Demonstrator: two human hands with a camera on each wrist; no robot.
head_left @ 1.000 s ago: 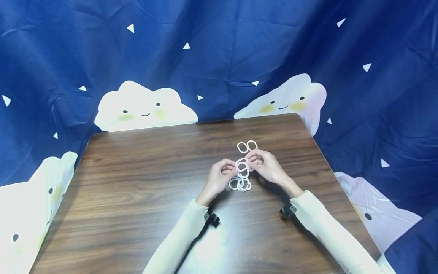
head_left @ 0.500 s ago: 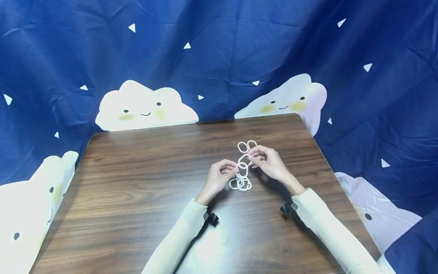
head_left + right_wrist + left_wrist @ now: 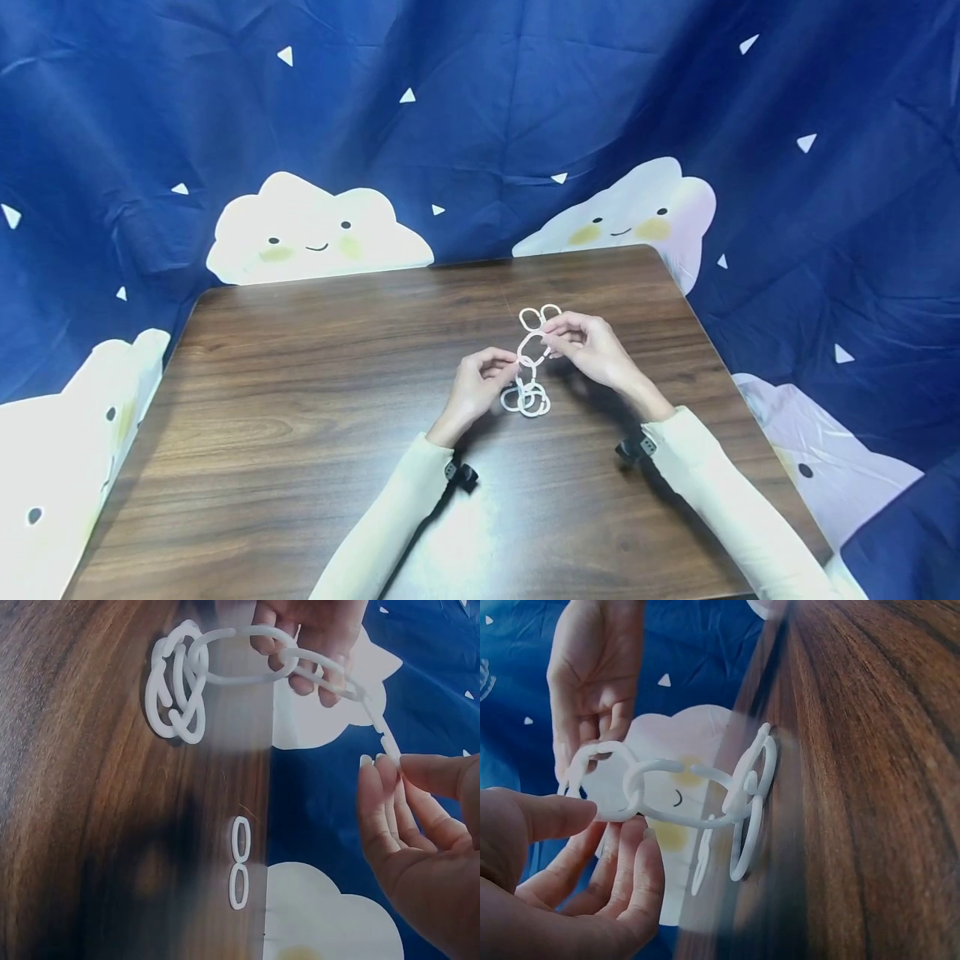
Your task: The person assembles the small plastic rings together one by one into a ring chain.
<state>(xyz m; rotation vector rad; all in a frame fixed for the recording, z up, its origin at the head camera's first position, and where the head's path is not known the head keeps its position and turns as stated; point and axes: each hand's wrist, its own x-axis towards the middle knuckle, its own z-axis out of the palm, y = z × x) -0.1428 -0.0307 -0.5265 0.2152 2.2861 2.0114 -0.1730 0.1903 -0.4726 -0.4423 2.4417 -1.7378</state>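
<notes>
A chain of white plastic links rises from the wooden table between both hands. My left hand (image 3: 478, 385) pinches one link (image 3: 622, 761) between thumb and fingers. Up and to the right, my right hand (image 3: 597, 354) pinches the chain's end link (image 3: 522, 343) by its rim; a gap shows in that link in the right wrist view. Below the left hand's link hangs another link (image 3: 244, 678), which runs down to a small bunch of linked rings (image 3: 196, 720) on the table. How many rings overlap there is hard to tell.
Two loose white links, a nearer one (image 3: 522, 322) and one beside it (image 3: 551, 306), lie beyond the right hand. The brown table (image 3: 300, 400) extends far to the left. A blue cloth (image 3: 480, 108) with clouds hangs behind its far edge.
My right hand has shifted slightly right and away from the left hand, drawing its link out so that it overlaps less with the one below. The left hand keeps its pinch nearly in place.
</notes>
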